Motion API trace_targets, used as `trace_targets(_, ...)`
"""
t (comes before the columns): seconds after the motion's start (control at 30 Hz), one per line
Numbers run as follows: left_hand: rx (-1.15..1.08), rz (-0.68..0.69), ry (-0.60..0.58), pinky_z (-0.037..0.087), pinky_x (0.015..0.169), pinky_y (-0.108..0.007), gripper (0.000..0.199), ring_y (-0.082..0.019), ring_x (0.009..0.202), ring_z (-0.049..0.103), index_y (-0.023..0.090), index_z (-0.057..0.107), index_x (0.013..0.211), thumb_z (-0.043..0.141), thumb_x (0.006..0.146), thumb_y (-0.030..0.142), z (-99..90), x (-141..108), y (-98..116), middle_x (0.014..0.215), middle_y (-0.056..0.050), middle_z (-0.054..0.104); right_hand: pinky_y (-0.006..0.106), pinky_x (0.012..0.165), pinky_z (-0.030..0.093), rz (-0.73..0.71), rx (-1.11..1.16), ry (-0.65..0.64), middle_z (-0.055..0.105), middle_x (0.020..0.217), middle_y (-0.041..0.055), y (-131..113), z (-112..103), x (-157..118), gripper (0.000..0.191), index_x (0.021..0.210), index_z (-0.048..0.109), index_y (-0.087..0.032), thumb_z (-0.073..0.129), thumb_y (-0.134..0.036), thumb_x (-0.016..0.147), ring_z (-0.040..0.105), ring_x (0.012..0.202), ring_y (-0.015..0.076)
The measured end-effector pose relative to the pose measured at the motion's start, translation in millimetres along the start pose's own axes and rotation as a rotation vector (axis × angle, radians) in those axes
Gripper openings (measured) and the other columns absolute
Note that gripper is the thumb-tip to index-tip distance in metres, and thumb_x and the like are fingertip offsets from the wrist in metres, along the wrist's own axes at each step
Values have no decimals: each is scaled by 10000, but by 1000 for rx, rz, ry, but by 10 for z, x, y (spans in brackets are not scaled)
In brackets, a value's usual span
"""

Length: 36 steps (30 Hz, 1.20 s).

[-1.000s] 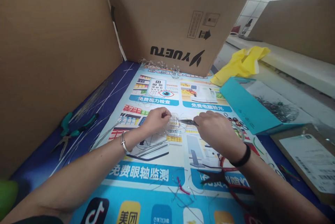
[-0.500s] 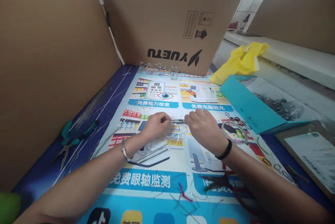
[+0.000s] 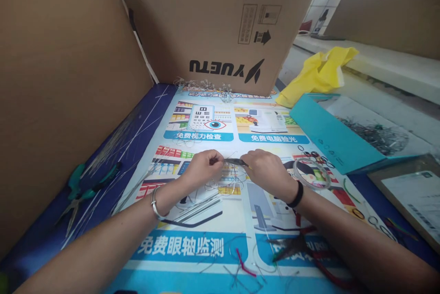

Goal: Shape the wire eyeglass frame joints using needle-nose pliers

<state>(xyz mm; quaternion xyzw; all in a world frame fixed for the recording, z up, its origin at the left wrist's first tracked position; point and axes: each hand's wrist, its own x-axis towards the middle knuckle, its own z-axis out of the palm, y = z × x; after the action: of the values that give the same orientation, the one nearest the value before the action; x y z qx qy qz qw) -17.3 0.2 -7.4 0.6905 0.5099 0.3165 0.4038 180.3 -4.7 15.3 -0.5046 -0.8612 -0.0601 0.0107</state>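
At centre, the left hand (image 3: 205,167) pinched a looped wire piece (image 3: 234,181) and the right hand (image 3: 264,169) clenched needle-nose pliers (image 3: 234,161); that piece looked unfinished, ends loose, while bent wirework (image 3: 226,94) clustered at twelve o'clock and straight wires (image 3: 199,209) at seven seemed unworked.
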Motion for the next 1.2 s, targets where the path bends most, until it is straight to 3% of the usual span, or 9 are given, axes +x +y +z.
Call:
trace_targets(0.1,-56,1,-40,392,612,-218,84,-106,629,516,162,583,720,506,730,195,-9,8,-17,671,22,582,255,582,268,36,103,-53,653,813,25,33,34,9,159,829,630,-206,492,-281,851,562,780,162)
trace_targets(0.43,-109,3,-117,338,596,-212,83,-87,610,449,158,585,741,520,727,208,-64,21,-9,654,38,524,221,638,332,13,348,-65,662,833,25,80,137,47,171,829,640,-197,487,-270,843,573,789,149)
trace_targets(0.7,-225,-78,-196,326,575,-211,55,-74,579,433,154,571,719,545,676,176,-89,44,-27,638,40,520,212,578,311,-14,485,-58,627,730,14,78,165,57,203,740,613,-177,490,-296,849,532,652,117)
trace_targets(1.07,-168,-127,-204,260,484,-197,81,-55,493,354,157,565,685,592,661,229,-109,47,-39,561,65,452,221,630,338,-53,462,-35,641,785,27,74,217,50,179,812,641,-182,496,-279,856,550,726,133)
trace_targets(1.2,-157,-137,-197,251,463,-196,89,-52,483,351,156,561,674,589,658,239,-100,50,-43,559,61,451,240,655,327,-98,344,-39,657,832,39,91,193,45,202,850,647,-185,470,-279,873,555,783,155)
